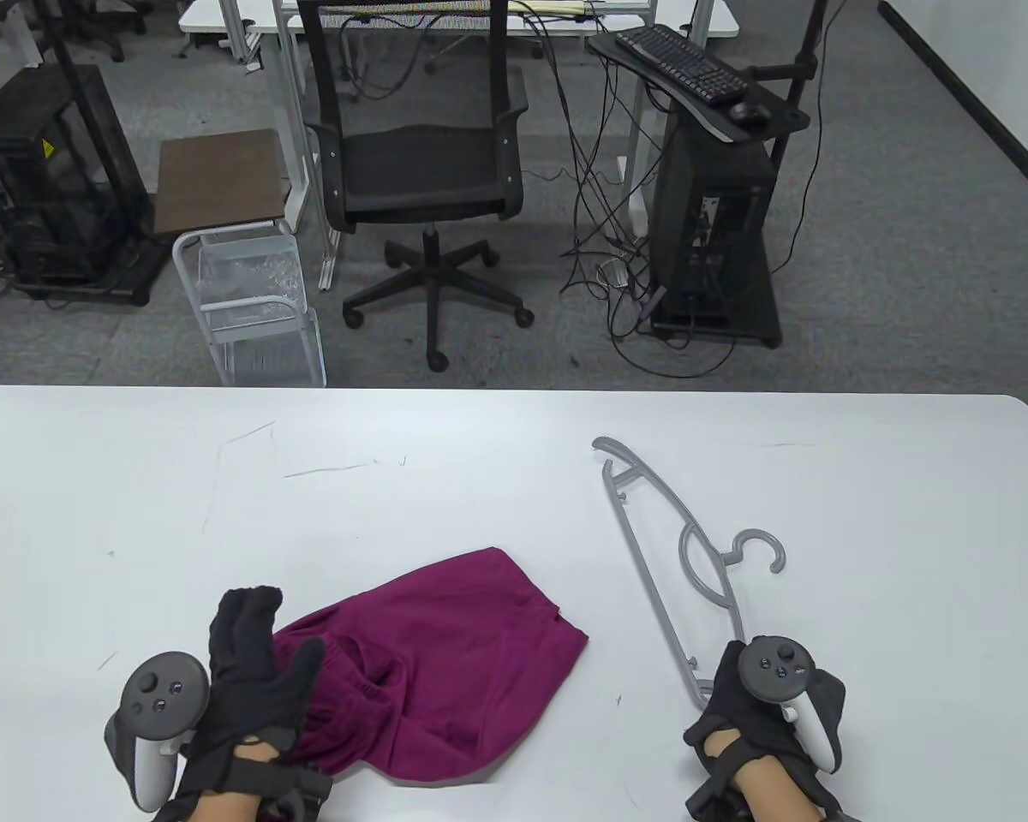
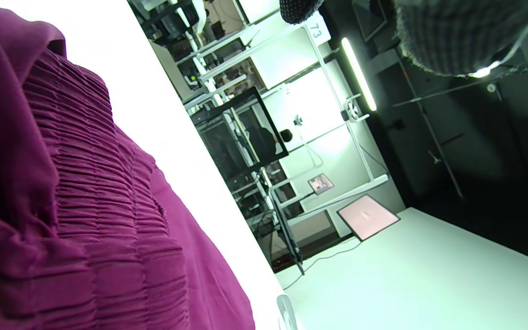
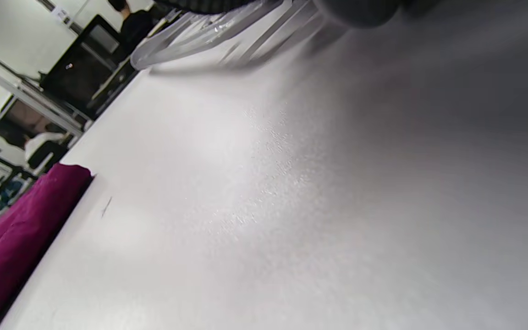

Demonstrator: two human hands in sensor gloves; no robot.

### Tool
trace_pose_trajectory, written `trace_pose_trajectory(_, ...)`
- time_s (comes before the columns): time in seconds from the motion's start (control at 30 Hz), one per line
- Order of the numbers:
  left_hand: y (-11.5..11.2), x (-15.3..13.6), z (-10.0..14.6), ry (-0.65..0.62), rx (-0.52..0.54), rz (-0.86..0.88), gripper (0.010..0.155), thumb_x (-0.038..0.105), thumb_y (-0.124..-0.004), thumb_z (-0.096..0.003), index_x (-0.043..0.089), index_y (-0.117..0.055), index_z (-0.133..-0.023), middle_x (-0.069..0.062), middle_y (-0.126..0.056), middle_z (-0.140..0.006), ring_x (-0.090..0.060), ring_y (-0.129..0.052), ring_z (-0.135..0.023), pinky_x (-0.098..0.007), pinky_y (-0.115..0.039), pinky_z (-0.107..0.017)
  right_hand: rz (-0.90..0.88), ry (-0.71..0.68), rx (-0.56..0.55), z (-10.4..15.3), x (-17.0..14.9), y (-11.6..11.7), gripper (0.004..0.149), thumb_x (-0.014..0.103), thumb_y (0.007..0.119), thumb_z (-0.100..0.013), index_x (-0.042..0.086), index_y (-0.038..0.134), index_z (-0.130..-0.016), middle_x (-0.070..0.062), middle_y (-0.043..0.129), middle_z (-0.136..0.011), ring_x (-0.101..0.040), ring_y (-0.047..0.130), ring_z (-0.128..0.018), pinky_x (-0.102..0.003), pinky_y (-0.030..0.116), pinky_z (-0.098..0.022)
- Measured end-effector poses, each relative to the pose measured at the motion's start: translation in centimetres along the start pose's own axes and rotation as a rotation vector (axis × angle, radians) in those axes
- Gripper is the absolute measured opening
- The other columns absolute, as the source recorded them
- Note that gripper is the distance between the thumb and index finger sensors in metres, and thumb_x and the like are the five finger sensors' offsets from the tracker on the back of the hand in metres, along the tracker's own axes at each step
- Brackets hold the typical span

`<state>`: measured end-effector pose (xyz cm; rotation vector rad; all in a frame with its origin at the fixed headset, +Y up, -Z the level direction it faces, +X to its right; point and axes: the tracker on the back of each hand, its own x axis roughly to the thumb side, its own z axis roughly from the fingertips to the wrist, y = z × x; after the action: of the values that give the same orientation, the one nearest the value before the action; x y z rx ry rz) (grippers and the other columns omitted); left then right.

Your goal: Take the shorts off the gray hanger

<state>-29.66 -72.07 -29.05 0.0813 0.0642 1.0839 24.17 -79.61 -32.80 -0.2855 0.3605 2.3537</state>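
Observation:
The magenta shorts lie crumpled on the white table, off the hanger; their gathered waistband fills the left wrist view. My left hand is open, fingers stretched out at the shorts' left edge, thumb over the cloth, holding nothing. The gray hanger lies flat to the right, apart from the shorts, hook pointing right. My right hand covers the hanger's near end and grips it; the fingers are hidden under the tracker. The right wrist view shows the hanger under my fingers and the shorts at far left.
Beyond the table's far edge stand an office chair, a small cart and a computer stand with a keyboard. The table carries only the shorts and the hanger.

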Motion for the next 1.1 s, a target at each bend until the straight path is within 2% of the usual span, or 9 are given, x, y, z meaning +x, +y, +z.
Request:
trace_pose_trajectory(0.23,-0.1,-0.5,-0.2,0.034,-0.013,-0.012,0.091,0.069,-0.072,-0.0362,0.038,-0.026,-0.109,-0.001,-0.001,-0.117,-0.043,0.000,-0.107,-0.066,-0.012,-0.075,-0.031,-0.027,-0.005,0.4,-0.1,-0.2,0.077,0.001,0.067,-0.042,0.000,0.021,-0.103,-0.022,-0.008,-0.104,-0.052,-0.006,-0.085,-0.069,0.012,-0.055)
trace_pose_trajectory(0.3,0.5,0.8,0.3,-0.049,0.065,-0.157,0.090,0.068,-0.073,-0.0366,0.040,-0.026,-0.108,0.003,0.005,-0.115,-0.038,0.010,-0.106,-0.062,-0.004,-0.075,-0.072,-0.083,-0.042,1.3,0.5,-1.3,0.076,0.006,0.069,-0.045,0.004,0.022,-0.105,-0.022,-0.011,-0.103,-0.053,-0.011,-0.084,-0.074,0.018,-0.061)
trace_pose_trajectory(0.43,1.2,3.5,1.8,-0.264,0.238,-0.404,0.087,0.068,-0.075,-0.0346,0.052,-0.029,-0.107,0.014,0.004,-0.116,-0.030,0.014,-0.106,-0.060,-0.002,-0.076,0.032,-0.417,-0.197,3.6,2.6,-4.6,0.066,0.028,0.075,-0.053,0.015,0.042,-0.109,-0.020,0.003,-0.111,-0.055,0.000,-0.093,-0.078,0.025,-0.064)
trace_pose_trajectory(0.5,0.9,4.4,2.2,-0.377,0.245,-0.463,0.085,0.067,-0.078,-0.0340,0.063,-0.027,-0.103,0.021,0.007,-0.114,-0.025,0.017,-0.104,-0.059,0.001,-0.075,0.172,-0.568,-0.261,4.6,3.6,-5.5,0.067,0.039,0.076,-0.052,0.023,0.045,-0.110,-0.016,0.004,-0.114,-0.053,-0.001,-0.096,-0.078,0.026,-0.065)
trace_pose_trajectory(0.57,0.4,4.9,2.4,-0.450,0.192,-0.512,0.085,0.065,-0.080,-0.0340,0.073,-0.024,-0.097,0.025,0.011,-0.112,-0.021,0.022,-0.101,-0.058,0.004,-0.075,0.319,-0.678,-0.330,5.4,4.4,-5.9,0.072,0.049,0.078,-0.047,0.028,0.047,-0.109,-0.012,0.007,-0.116,-0.050,0.002,-0.099,-0.078,0.026,-0.067)
trace_pose_trajectory(0.67,-1.1,5.1,1.9,-0.489,0.025,-0.585,0.091,0.064,-0.085,-0.0302,0.074,-0.021,-0.095,0.024,0.009,-0.112,-0.022,0.023,-0.098,-0.058,0.003,-0.074,0.462,-0.750,-0.360,5.8,5.2,-5.8,0.086,0.060,0.079,-0.037,0.033,0.041,-0.109,-0.009,0.007,-0.117,-0.049,0.003,-0.100,-0.078,0.026,-0.067)
trace_pose_trajectory(0.83,-5.1,3.1,0.3,-0.282,-0.421,-0.770,0.105,0.069,-0.085,-0.0252,0.067,-0.005,-0.094,0.015,0.021,-0.105,-0.029,0.024,-0.094,-0.061,0.001,-0.073,0.510,-0.724,-0.157,5.1,5.0,-3.9,0.097,0.064,0.080,-0.031,0.034,0.031,-0.109,-0.008,0.001,-0.116,-0.049,-0.002,-0.099,-0.078,0.024,-0.067)
trace_pose_trajectory(0.93,-5.6,2.8,-0.1,-0.285,-0.445,-0.720,0.100,0.067,-0.086,-0.0242,0.070,-0.010,-0.090,0.017,0.017,-0.106,-0.029,0.022,-0.095,-0.062,0.001,-0.073,0.486,-0.697,-0.093,4.7,4.7,-3.3,0.096,0.063,0.080,-0.032,0.033,0.030,-0.109,-0.009,0.002,-0.116,-0.050,-0.002,-0.099,-0.078,0.024,-0.067)
trace_pose_trajectory(1.1,-5.2,3.2,0.2,-0.285,-0.419,-0.680,0.104,0.069,-0.084,-0.0227,0.066,-0.007,-0.092,0.016,0.020,-0.105,-0.031,0.022,-0.096,-0.062,0.001,-0.073,0.447,-0.687,-0.080,4.7,4.4,-3.2,0.095,0.063,0.078,-0.034,0.032,0.030,-0.109,-0.011,0.004,-0.116,-0.050,0.001,-0.099,-0.078,0.025,-0.067)
